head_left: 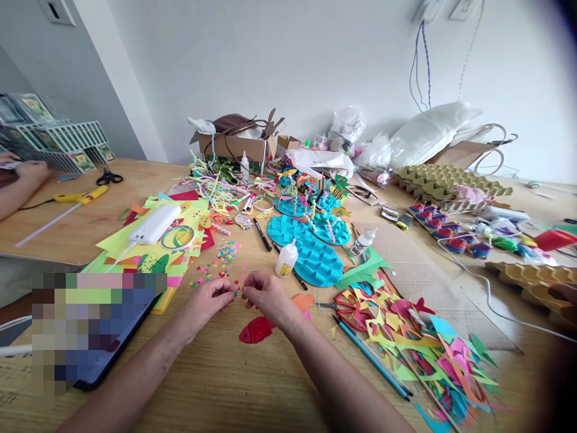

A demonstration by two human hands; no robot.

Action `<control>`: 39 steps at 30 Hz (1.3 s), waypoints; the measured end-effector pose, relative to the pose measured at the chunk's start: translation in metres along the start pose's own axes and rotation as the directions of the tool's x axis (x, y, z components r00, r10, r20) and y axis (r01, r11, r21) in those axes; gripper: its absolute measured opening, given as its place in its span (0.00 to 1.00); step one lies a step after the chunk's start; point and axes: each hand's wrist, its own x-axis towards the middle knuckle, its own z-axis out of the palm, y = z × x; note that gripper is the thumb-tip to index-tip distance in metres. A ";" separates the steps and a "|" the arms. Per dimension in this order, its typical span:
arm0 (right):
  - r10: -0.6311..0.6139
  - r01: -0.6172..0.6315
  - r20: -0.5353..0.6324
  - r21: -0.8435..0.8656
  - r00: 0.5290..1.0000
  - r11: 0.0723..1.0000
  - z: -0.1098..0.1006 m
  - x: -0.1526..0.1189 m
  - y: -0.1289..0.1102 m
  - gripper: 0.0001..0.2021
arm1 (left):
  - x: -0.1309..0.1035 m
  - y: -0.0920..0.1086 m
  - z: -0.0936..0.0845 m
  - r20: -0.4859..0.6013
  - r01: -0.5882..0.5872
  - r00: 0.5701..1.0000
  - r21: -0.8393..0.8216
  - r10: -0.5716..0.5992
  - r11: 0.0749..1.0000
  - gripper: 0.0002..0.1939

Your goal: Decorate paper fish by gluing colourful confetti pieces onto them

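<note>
My left hand [215, 299] is closed in a pinch, with a tiny blue paper piece [235, 293] at its fingertips. Close beside it, my right hand [265, 296] is also pinched; whatever it holds, if anything, is too small to name. Just below the hands lies a red paper fish [255, 331] with a black eye, its tail end partly behind my right wrist. Small coloured paper bits [229, 250] are scattered beyond my fingers. A white glue bottle [286, 260] stands upright past my right hand, near blue-painted egg-carton pieces [311, 249].
Paper scraps [406, 328] and blue pens [372, 359] lie to the right. Coloured sheets carry a white power bank [155, 222] at the left, near a tablet [121, 337]. A second glue bottle [363, 242] leans beyond. Another person's hand [31, 174] shows far left.
</note>
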 end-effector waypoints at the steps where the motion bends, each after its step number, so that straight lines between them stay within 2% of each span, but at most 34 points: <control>1: -0.007 0.006 -0.022 -0.046 1.000 0.999 -0.001 0.000 0.000 0.06 | 0.000 0.000 0.000 -0.004 0.005 1.000 -0.008 -0.005 1.000 0.09; 6: -0.059 0.027 -0.111 -0.272 0.992 0.962 -0.005 0.000 -0.002 0.07 | -0.002 0.002 0.000 -0.029 0.022 0.999 -0.004 -0.022 1.000 0.09; 11: -0.078 0.034 -0.113 -0.353 0.991 0.935 -0.008 0.002 -0.001 0.05 | -0.002 0.001 0.000 -0.024 0.008 1.000 0.014 -0.008 1.000 0.09; 17: -0.083 0.052 -0.098 -0.285 0.992 0.957 -0.014 -0.002 -0.003 0.08 | -0.002 0.001 0.000 -0.018 0.010 1.000 0.036 -0.010 0.999 0.09; 25: -0.055 0.058 0.042 -0.082 0.998 0.995 -0.017 -0.018 -0.005 0.07 | -0.004 0.008 0.008 0.016 -0.033 0.999 0.114 0.031 0.993 0.09; 29: -0.082 0.085 0.034 -0.112 0.996 0.990 -0.019 -0.019 -0.004 0.06 | -0.005 0.011 0.011 0.025 -0.038 0.999 0.121 0.035 0.992 0.09; 39: -0.053 0.065 0.078 -0.153 0.996 0.986 -0.023 -0.027 -0.009 0.07 | -0.008 0.015 0.018 0.026 -0.003 1.000 0.108 0.000 0.994 0.10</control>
